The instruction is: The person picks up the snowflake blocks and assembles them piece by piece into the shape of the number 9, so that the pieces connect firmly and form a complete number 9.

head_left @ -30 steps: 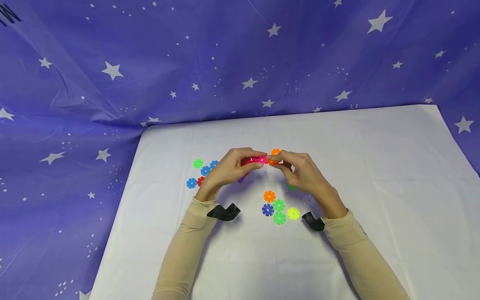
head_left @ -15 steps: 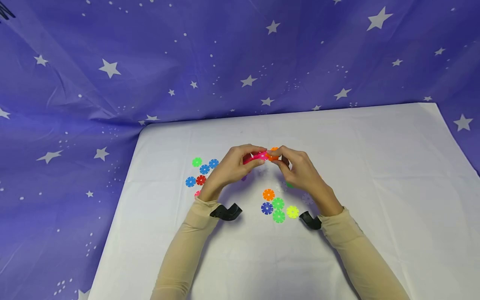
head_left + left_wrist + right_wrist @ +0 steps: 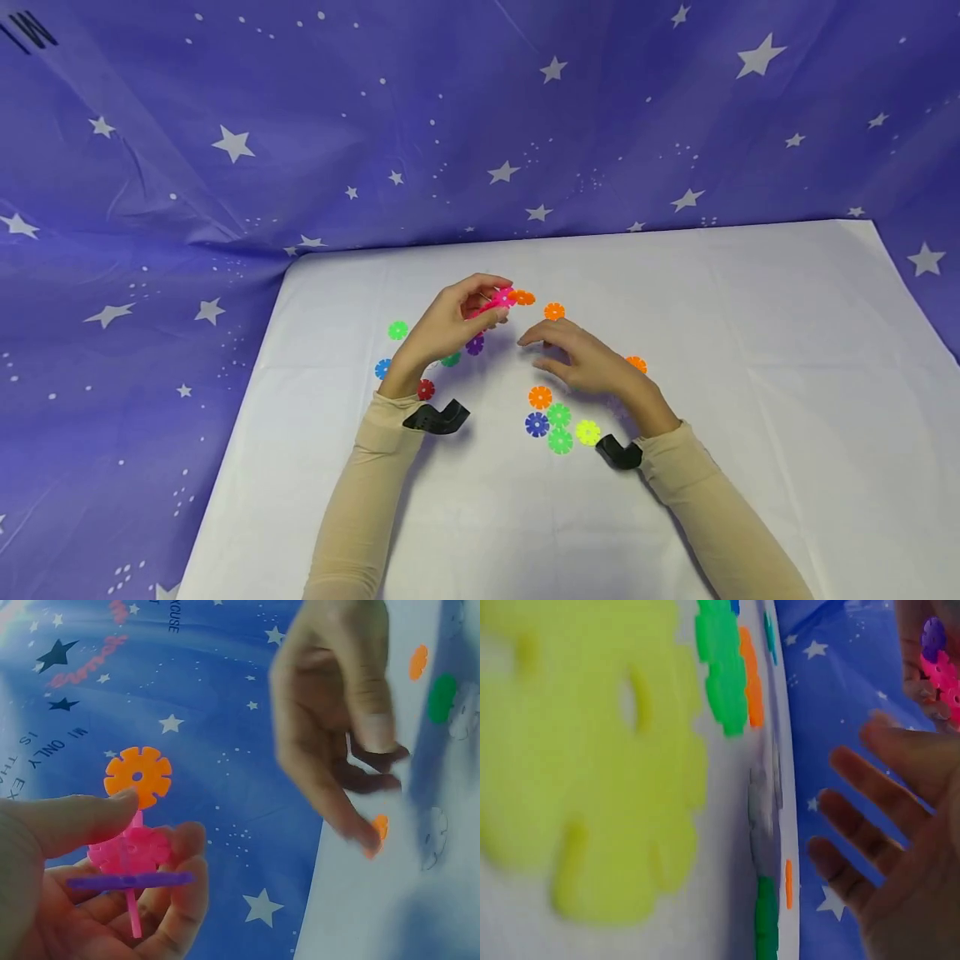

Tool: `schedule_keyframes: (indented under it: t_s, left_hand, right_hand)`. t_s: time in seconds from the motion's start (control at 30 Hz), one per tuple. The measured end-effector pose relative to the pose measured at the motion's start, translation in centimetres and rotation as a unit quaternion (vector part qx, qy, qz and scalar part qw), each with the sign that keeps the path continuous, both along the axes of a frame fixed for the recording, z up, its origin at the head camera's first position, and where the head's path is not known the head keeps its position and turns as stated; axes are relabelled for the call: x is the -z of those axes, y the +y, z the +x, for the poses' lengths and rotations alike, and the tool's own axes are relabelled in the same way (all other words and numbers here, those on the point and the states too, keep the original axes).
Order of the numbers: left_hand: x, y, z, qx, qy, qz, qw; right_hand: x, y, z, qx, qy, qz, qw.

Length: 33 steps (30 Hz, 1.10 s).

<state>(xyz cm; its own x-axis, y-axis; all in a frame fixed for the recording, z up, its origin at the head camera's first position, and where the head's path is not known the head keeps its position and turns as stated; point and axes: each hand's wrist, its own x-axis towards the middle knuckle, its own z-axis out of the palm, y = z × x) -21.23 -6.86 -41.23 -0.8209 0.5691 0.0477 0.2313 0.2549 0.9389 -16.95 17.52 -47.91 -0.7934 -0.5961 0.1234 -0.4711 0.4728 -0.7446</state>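
My left hand (image 3: 450, 323) holds a small chain of notched plastic discs above the table, gripping it by the pink discs (image 3: 131, 851) between thumb and fingers. An orange disc (image 3: 138, 777) is slotted on at one end and sticks out past the thumb. A purple disc (image 3: 129, 880) crosses the pink ones edge-on, nearer the palm. To the right, my right hand (image 3: 577, 357) holds nothing; its fingers are spread and loosely bent in the right wrist view. Its fingertips hover over the cloth, near a loose orange disc (image 3: 554, 311).
In front of the right hand lie loose discs: orange (image 3: 540, 397), dark blue (image 3: 537, 424), yellow (image 3: 588, 432) and green (image 3: 560, 441). Around the left wrist are a light green disc (image 3: 397, 331), a blue one (image 3: 383, 369) and a red one (image 3: 425, 389). A starry curtain (image 3: 480, 125) hangs behind the white-covered table (image 3: 750, 333).
The hands have parted. My right hand has let go of the orange disc and moved down toward me; my left hand has shifted left and slightly away with the joined discs.
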Motion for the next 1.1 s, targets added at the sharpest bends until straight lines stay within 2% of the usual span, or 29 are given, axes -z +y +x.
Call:
schedule_keyframes:
  t_s: [0.07,0.17,0.37,0.57,0.63,0.73,0.87,0.97,1.1]
  left_hand:
    - [0.0,-0.1,0.0,0.008,-0.002,0.011,0.9999]
    - [-0.1,-0.1,0.1,0.015,-0.006,0.020,0.9997]
    - [-0.1,0.2,0.1,0.028,0.000,0.022,0.9994]
    - [-0.2,0.5,0.1,0.056,0.022,0.040,0.9974]
    - [-0.4,0.6,0.2,0.056,0.020,0.043,0.9973]
    - [-0.5,0.7,0.4,0.042,-0.003,0.041,0.9982]
    - [-0.5,1.0,0.6,0.032,-0.032,0.030,0.9986]
    - [-0.4,1.0,0.7,0.035,-0.033,0.023,0.9986]
    - [-0.2,0.9,0.8,0.038,-0.028,0.023,0.9986]
  right_hand:
    - [0.3,-0.2,0.1,-0.013,-0.013,0.022,1.000]
    - [0.6,-0.2,0.3,-0.011,-0.007,0.062,0.998]
    - [0.4,-0.1,0.2,0.015,0.046,0.101,0.994]
    - [0.3,-0.1,0.2,-0.001,0.093,0.160,0.983]
    - [0.2,-0.2,0.3,0.002,0.099,0.162,0.982]
    - [0.2,-0.2,0.3,0.016,0.102,0.150,0.983]
    - [0.2,-0.3,0.5,0.016,0.120,0.159,0.980]
    - [0.2,-0.5,0.7,0.017,0.128,0.174,0.976]
    - [0.4,-0.7,0.8,0.031,0.105,0.176,0.978]
